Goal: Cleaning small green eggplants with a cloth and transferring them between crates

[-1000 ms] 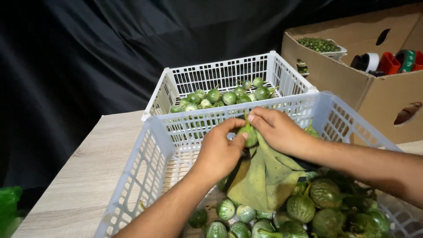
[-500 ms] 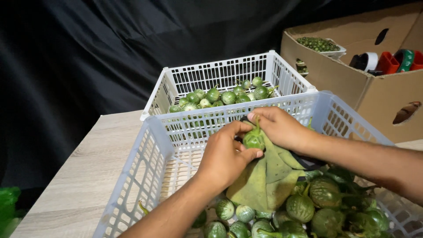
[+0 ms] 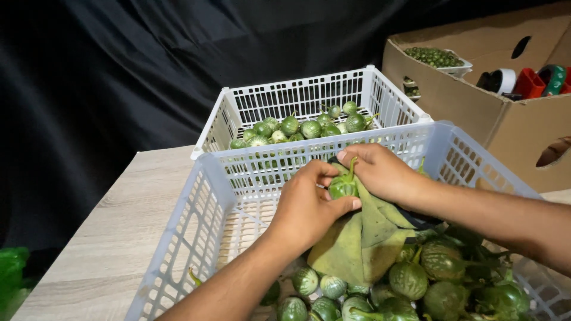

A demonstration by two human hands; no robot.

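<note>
Here, both hands meet over the near white basket [image 3: 196, 202] on the desk [image 3: 113, 238]. Left hand [image 3: 306, 208] and right hand [image 3: 383, 172] both pinch one small green eggplant [image 3: 343, 187], fingers closed on it, above a yellow-green cloth [image 3: 357, 244]. More eggplants [image 3: 416, 279] lie below; far basket [image 3: 238, 107] holds others.

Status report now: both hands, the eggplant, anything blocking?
Left hand and right hand both on small green eggplant. Olive cloth under it. Nothing blocking.
</note>
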